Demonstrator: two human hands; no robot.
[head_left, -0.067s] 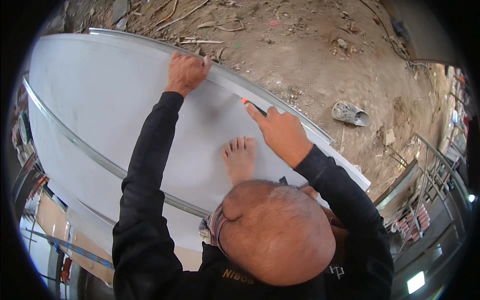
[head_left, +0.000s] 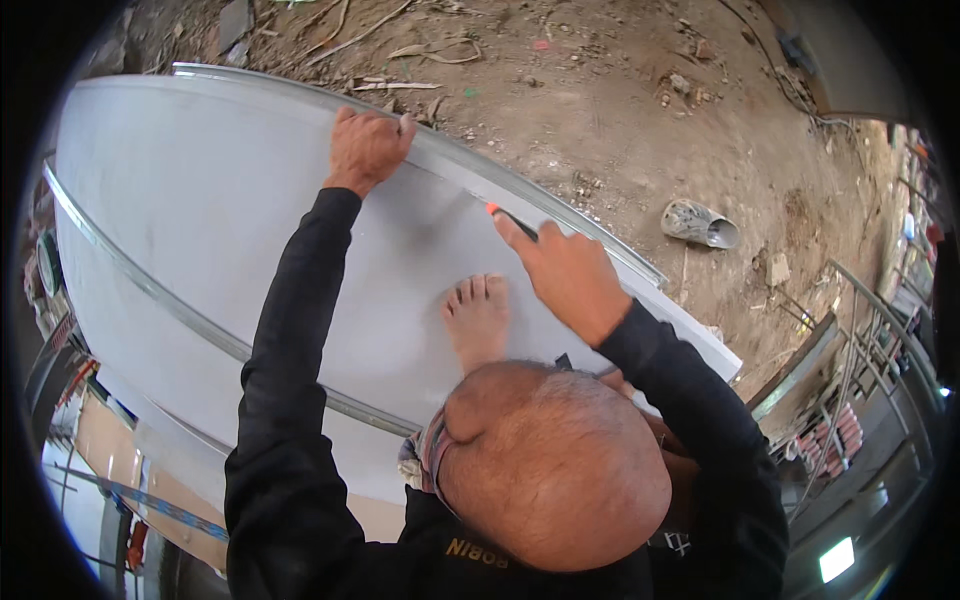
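A large white board [head_left: 200, 200] lies flat over dirt ground. Along its far edge runs a thin metal strip [head_left: 560, 215]. My left hand [head_left: 365, 150] is curled over that strip and the board's edge, pressing it down. My right hand [head_left: 565, 275] holds a utility knife [head_left: 505, 218]; its orange tip touches the board right beside the strip. A bare foot [head_left: 478, 315] rests on the board just below my right hand. Both arms are in black sleeves.
A second metal rail [head_left: 150, 290] crosses the board on its near side. A grey sandal [head_left: 700, 222] lies on the dirt to the right, with stones and sticks [head_left: 420, 50] beyond the board. Metal frames [head_left: 850, 380] stand at the right.
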